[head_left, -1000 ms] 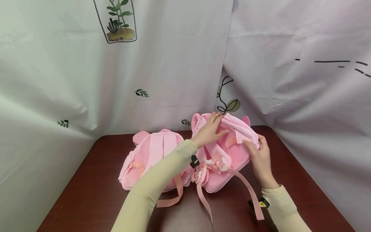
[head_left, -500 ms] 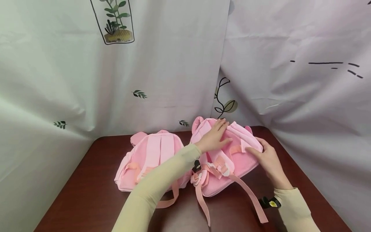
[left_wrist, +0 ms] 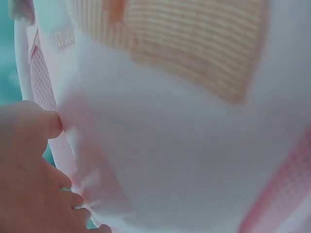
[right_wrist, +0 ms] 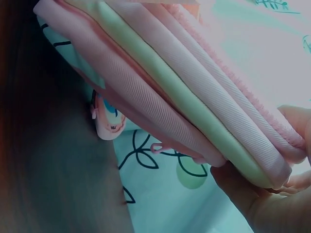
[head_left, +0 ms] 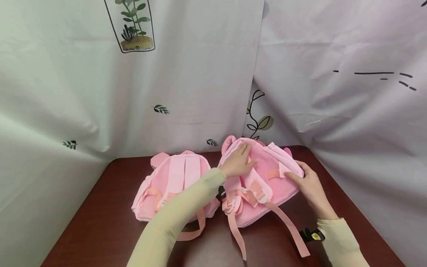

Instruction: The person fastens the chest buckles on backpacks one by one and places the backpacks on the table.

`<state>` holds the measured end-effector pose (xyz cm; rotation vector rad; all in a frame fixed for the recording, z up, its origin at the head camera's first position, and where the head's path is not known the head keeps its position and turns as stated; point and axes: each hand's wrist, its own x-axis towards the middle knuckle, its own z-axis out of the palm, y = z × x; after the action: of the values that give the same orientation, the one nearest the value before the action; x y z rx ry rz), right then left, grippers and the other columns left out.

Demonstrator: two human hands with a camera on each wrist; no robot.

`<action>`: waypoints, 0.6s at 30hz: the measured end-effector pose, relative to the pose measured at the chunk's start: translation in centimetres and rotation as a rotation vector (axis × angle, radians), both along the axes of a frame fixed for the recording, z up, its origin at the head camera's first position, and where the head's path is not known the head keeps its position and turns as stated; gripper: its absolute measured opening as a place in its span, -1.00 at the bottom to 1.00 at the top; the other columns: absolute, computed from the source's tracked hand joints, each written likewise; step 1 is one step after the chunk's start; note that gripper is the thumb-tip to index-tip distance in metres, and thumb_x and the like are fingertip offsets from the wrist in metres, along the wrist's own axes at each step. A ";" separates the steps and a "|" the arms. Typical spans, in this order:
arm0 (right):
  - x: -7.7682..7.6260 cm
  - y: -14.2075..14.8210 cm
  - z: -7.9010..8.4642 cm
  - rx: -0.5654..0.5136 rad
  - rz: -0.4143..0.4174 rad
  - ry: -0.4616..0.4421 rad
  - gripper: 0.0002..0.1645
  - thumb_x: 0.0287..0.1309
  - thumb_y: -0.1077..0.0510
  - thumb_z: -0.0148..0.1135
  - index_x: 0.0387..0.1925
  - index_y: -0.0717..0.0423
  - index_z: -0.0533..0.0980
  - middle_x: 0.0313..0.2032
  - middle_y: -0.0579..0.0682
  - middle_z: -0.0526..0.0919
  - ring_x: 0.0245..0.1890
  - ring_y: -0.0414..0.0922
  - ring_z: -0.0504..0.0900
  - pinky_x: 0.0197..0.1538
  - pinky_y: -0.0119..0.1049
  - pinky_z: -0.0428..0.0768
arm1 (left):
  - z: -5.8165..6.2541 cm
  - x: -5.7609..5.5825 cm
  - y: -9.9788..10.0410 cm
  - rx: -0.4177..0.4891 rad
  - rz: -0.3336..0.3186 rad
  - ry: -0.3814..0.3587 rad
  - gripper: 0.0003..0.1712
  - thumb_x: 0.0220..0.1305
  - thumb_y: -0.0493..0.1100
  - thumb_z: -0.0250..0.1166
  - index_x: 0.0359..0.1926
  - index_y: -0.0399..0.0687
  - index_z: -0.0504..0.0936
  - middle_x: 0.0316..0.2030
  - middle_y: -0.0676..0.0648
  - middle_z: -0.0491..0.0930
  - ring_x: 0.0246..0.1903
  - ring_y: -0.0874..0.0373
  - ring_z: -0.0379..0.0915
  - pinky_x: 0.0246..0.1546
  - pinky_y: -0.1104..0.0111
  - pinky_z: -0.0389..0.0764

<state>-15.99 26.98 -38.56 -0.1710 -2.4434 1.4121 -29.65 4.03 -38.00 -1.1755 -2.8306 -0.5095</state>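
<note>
A pink backpack (head_left: 281, 191) leans at an angle on the right half of the table, its strap side facing me. My left hand (head_left: 238, 163) rests flat across its upper back, fingers fairly straight, beside a shoulder strap. In the left wrist view the fingertips of the left hand (left_wrist: 29, 165) touch the pale pink fabric. My right hand (head_left: 311, 187) grips the backpack's right side, thumb in front. The right wrist view has the right hand (right_wrist: 262, 201) holding the layered edge of the backpack (right_wrist: 160, 87); the fingers behind it are partly hidden.
A second pink backpack (head_left: 176, 170) lies to the left, partly behind my left sleeve (head_left: 180, 207). Peach webbing straps (head_left: 289, 226) trail over the dark red table (head_left: 93, 218). A pale printed curtain (head_left: 200, 74) hangs behind and at both sides.
The right backpack has been lowered slightly and shifted right with my right hand. My left hand has slid down and left from its top edge over the half second before now.
</note>
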 end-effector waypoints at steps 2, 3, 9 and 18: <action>0.0 0.1 -0.2 -0.005 0.001 -0.006 -0.27 0.26 0.02 0.34 0.33 0.30 0.36 0.08 0.35 0.52 -0.31 -0.18 0.50 -0.29 -0.45 0.50 | -0.3 -0.1 -0.6 0.007 0.021 -0.021 -0.10 0.53 0.18 -0.02 0.54 -0.37 -0.04 0.55 -0.32 -0.08 0.55 -0.07 -0.23 0.50 0.29 -0.16; 0.0 0.1 -0.3 -0.007 0.000 -0.009 -0.27 0.26 0.02 0.34 0.32 0.30 0.36 0.08 0.35 0.52 -0.32 -0.18 0.51 -0.29 -0.44 0.50 | -0.4 -0.1 -0.9 0.010 0.027 -0.037 -0.10 0.53 0.18 -0.03 0.54 -0.40 -0.05 0.55 -0.34 -0.10 0.55 -0.07 -0.23 0.50 0.30 -0.16; -0.1 0.5 -0.8 -0.020 0.000 -0.032 -0.27 0.28 0.01 0.31 0.33 0.34 0.33 0.10 0.35 0.50 -0.31 -0.22 0.50 -0.26 -0.48 0.49 | -0.8 0.4 -2.5 0.014 0.020 -0.149 -0.10 0.53 0.13 0.00 0.53 -0.44 -0.07 0.54 -0.38 -0.11 0.55 -0.09 -0.24 0.50 0.28 -0.12; -0.4 1.2 -1.8 0.006 0.012 -0.120 -0.21 0.34 -0.03 0.24 0.36 0.41 0.25 0.18 0.39 0.44 -0.06 0.04 0.44 -0.13 -0.49 0.41 | -1.6 1.8 -3.5 -0.086 0.007 -0.269 -0.09 0.48 0.20 0.08 0.52 -0.37 0.08 0.53 -0.30 0.01 0.54 -0.03 -0.13 0.49 0.30 -0.04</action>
<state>-16.41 28.23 -40.38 -0.2474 -2.5484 1.4382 -27.88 0.51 -39.60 -1.1936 -3.1105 -0.5925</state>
